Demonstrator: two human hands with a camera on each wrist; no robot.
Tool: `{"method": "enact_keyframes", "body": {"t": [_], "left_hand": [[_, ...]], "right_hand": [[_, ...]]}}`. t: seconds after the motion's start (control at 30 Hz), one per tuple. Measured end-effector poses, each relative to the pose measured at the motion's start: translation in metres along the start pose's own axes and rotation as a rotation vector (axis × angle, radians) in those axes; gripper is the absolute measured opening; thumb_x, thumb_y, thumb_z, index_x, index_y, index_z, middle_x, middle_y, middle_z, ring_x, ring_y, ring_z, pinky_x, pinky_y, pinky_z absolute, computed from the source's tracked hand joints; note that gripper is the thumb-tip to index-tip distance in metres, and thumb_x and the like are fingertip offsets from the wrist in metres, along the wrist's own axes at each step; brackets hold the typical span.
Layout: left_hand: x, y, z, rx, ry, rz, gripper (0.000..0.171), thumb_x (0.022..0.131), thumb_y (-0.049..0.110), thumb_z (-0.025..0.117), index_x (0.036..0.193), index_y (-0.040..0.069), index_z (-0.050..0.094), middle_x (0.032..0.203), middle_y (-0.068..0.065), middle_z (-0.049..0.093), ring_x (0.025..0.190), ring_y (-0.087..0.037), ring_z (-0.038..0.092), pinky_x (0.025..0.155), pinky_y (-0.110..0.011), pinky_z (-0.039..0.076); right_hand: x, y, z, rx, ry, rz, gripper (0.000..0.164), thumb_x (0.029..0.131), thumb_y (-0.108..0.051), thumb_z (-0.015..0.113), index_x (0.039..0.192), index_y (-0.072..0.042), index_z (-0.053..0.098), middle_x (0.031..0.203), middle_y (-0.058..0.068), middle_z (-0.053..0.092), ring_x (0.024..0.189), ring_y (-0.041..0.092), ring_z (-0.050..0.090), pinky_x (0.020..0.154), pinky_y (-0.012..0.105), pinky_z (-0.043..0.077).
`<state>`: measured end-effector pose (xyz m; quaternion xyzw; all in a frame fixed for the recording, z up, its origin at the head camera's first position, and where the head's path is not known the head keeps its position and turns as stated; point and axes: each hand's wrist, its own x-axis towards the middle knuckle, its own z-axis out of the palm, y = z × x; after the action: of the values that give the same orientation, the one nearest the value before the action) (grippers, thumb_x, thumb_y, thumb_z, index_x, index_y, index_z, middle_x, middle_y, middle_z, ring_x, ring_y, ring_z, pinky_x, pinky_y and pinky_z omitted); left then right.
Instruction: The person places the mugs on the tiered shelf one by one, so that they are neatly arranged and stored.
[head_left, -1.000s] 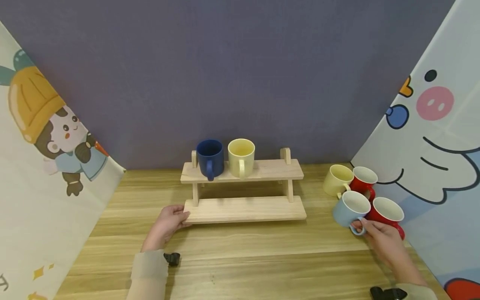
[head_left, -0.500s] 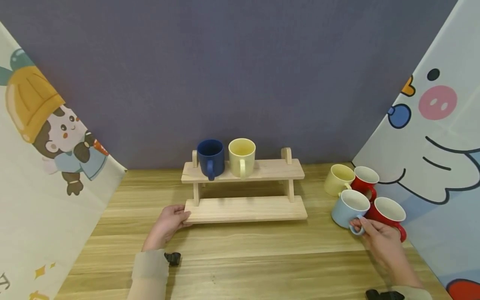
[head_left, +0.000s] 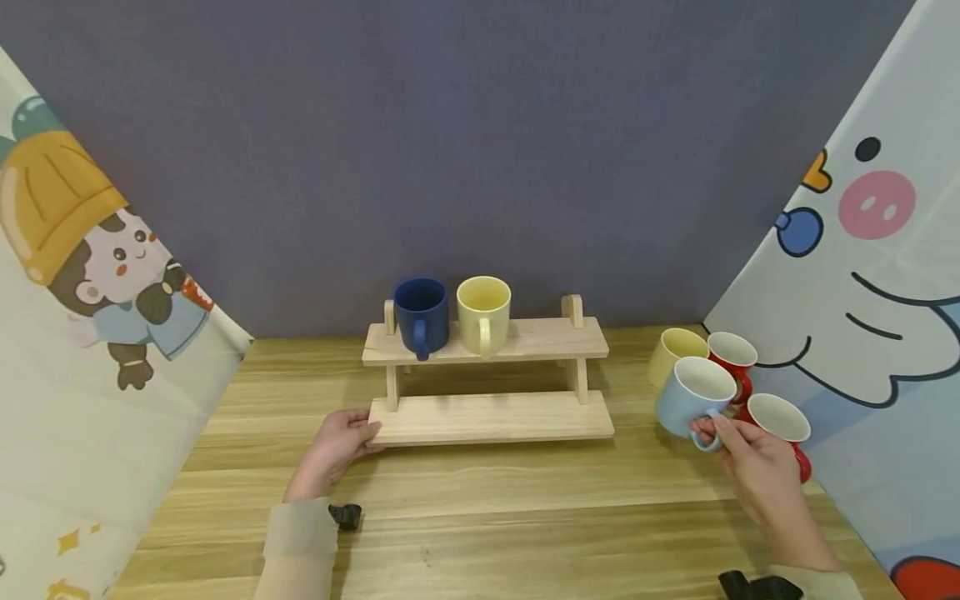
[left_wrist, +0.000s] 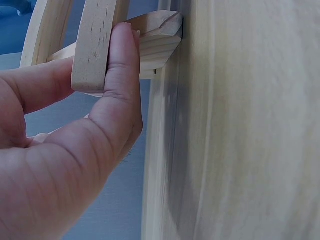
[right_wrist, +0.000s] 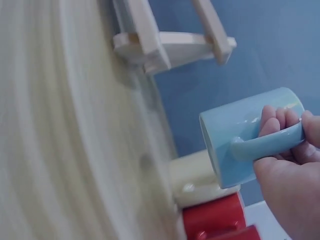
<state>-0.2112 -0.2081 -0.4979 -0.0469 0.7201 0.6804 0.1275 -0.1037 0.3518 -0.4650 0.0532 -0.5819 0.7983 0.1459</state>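
My left hand (head_left: 337, 450) pinches the left end of the lower board of a two-tier wooden rack (head_left: 491, 419); the left wrist view shows thumb and fingers on either side of the board (left_wrist: 92, 50). A dark blue mug (head_left: 422, 317) and a yellow mug (head_left: 483, 315) stand side by side on the upper tier, handles toward me. On the right, my right hand (head_left: 757, 475) holds a light blue mug (head_left: 693, 398) by its handle. That mug hangs above the table in the right wrist view, where fingers pass through the handle (right_wrist: 267, 143).
Behind the light blue mug stand another yellow mug (head_left: 667, 357) and a red mug (head_left: 733, 357) with a white inside. A second red mug (head_left: 780, 419) is beside my right hand. A dark wall (head_left: 480, 167) rises behind the wooden table (head_left: 465, 517); printed panels flank it.
My right hand has lifted the light blue mug off the table, slightly up and to the left, away from the front red mug. My left hand keeps its place on the rack.
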Motion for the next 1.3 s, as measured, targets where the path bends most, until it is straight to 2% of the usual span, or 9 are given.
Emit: {"method": "enact_keyframes", "body": {"t": [0.27,0.57,0.83,1.0,1.23,1.3], "left_hand": [[-0.001,0.001,0.000,-0.007,-0.002,-0.002,0.044,0.105,-0.004,0.051,0.141,-0.023,0.036,0.125,-0.035,0.057,0.104,-0.033,0.066,0.087,-0.042,0.060],[-0.001,0.001,0.001,-0.012,0.005,-0.007,0.043,0.105,-0.004,0.051,0.141,-0.024,0.036,0.123,-0.035,0.058,0.102,-0.033,0.066,0.086,-0.042,0.061],[0.000,0.000,0.001,0.000,0.005,-0.006,0.044,0.105,-0.003,0.051,0.141,-0.023,0.036,0.125,-0.036,0.057,0.104,-0.034,0.066,0.086,-0.042,0.061],[-0.001,0.000,0.001,0.002,0.004,-0.008,0.044,0.105,-0.003,0.051,0.141,-0.023,0.036,0.125,-0.036,0.057,0.104,-0.034,0.066,0.086,-0.042,0.060],[-0.001,0.000,0.001,-0.004,0.005,-0.006,0.043,0.105,-0.003,0.051,0.141,-0.023,0.036,0.124,-0.035,0.058,0.103,-0.033,0.066,0.086,-0.041,0.061],[-0.001,0.001,0.001,-0.005,0.002,-0.004,0.044,0.105,-0.004,0.051,0.140,-0.024,0.036,0.123,-0.036,0.058,0.103,-0.034,0.066,0.086,-0.041,0.061]], "right_hand": [[0.010,-0.018,0.028,-0.094,0.013,-0.008,0.021,0.104,0.001,0.056,0.105,0.020,0.066,0.098,0.012,0.074,0.092,0.018,0.070,0.088,0.024,0.057],[0.027,-0.034,0.068,-0.089,0.004,-0.032,0.019,0.102,0.000,0.061,0.106,0.017,0.069,0.095,0.011,0.074,0.087,0.019,0.071,0.087,0.025,0.058],[0.045,-0.039,0.103,-0.084,-0.011,-0.032,0.022,0.101,-0.004,0.064,0.108,0.016,0.070,0.095,0.011,0.073,0.089,0.019,0.071,0.091,0.027,0.056],[0.053,-0.041,0.127,-0.076,0.019,-0.011,0.020,0.100,-0.006,0.066,0.105,0.013,0.072,0.093,0.010,0.073,0.086,0.019,0.071,0.090,0.027,0.057],[0.070,-0.040,0.158,-0.083,0.001,-0.010,0.024,0.101,-0.007,0.065,0.102,0.017,0.068,0.092,0.010,0.073,0.088,0.020,0.070,0.089,0.028,0.058],[0.076,-0.037,0.165,-0.121,-0.001,-0.010,0.026,0.102,-0.008,0.064,0.102,0.018,0.068,0.091,0.008,0.073,0.089,0.019,0.070,0.087,0.027,0.058]]}}
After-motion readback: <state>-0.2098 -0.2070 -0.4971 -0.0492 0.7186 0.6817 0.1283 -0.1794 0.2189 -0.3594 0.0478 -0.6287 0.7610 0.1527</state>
